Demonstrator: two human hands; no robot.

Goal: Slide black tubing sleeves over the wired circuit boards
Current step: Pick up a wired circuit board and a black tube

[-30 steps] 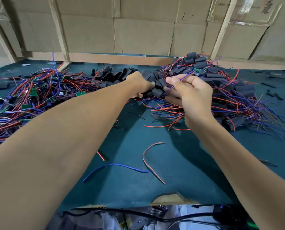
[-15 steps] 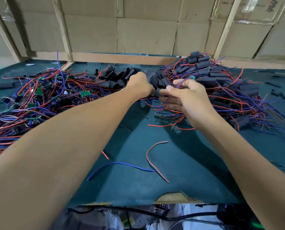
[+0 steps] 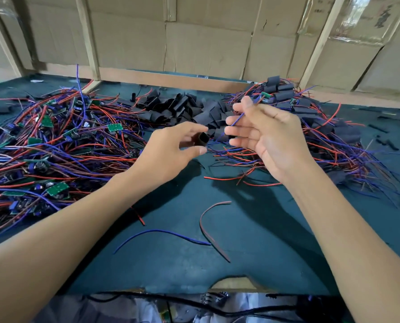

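sleeve in left hand, wire in right

black sleeve (image 3: pixel 201 139) sits pinched btwn thumb and fingers of the left hand (image 3: pixel 171 150), open end facing right twd the other hand. it's held above the green table (image 3: pixel 252 229), just near of the loose sleeve pile (image 3: pixel 185 108) at centre far. right hand (image 3: pixel 267 134) is up beside it, close but not touching; thumb and forefinger nip a blue wire (image 3: pixel 239 117), other fingers relaxed and fairly straight. the wire runs up-right to a small green board (image 3: pixel 267 95) w/ a black part, hanging just far of the fingertips.

right of the hands: heap of boards already sleeved (image 3: pixel 311 117), black tubes w/ red and blue leads trailing out to the right. left side: big tangle of bare wired boards (image 3: pixel 49 145), green pcbs showing among red and blue wire.

near centre on the table: a loose blue wire piece (image 3: pixel 161 234) and a curved red/brown wire piece (image 3: pixel 208 227), ends touching. a short red offcut (image 3: pixel 138 216) lies left of them. cardboard wall (image 3: pixel 206 43) w/ wood strips along the far edge. few black offcuts (image 3: pixel 385 141) far right.
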